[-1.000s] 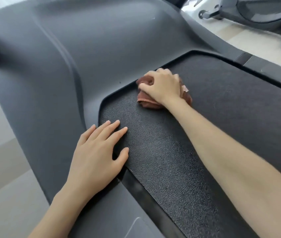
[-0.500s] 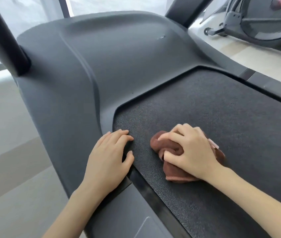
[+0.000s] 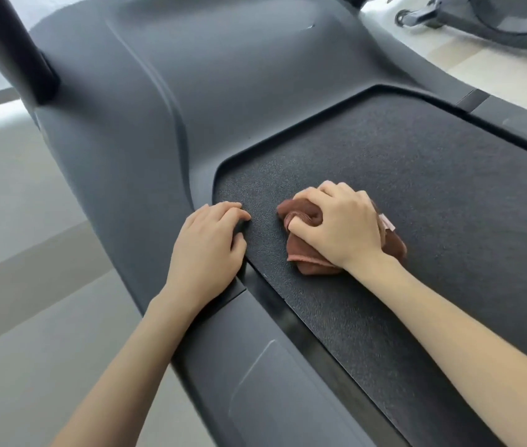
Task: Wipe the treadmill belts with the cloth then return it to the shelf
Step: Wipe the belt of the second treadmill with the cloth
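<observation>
- Head view: the right hand [image 3: 336, 224] lies knuckles-up on a crumpled reddish-brown cloth [image 3: 304, 264], its fingers curled into the folds and gripping the bundle.
- The cloth sits under that palm, pressed on the black textured rubber treadmill belt [image 3: 417, 175]. Brown fabric shows past the fingertips and beside the wrist, and a pale tag [image 3: 388, 223] pokes out at the little-finger side.
- The left hand [image 3: 207, 250] holds nothing. Its fingers are loosely bent, the fingertips touch the belt's corner, and the palm rests on the smooth dark grey plastic motor cover [image 3: 223, 91].
- The two hands are near each other but apart, with a strip of bare belt between the left fingertips and the cloth.
- Under the left forearm runs the grey plastic side rail [image 3: 255, 382].
- Well beyond the left hand, a black round upright post [image 3: 14, 50] rises from the cover.
- Far beyond the right hand, part of another dark grey exercise machine [image 3: 497, 24] stands on the pale floor [image 3: 481, 69].
</observation>
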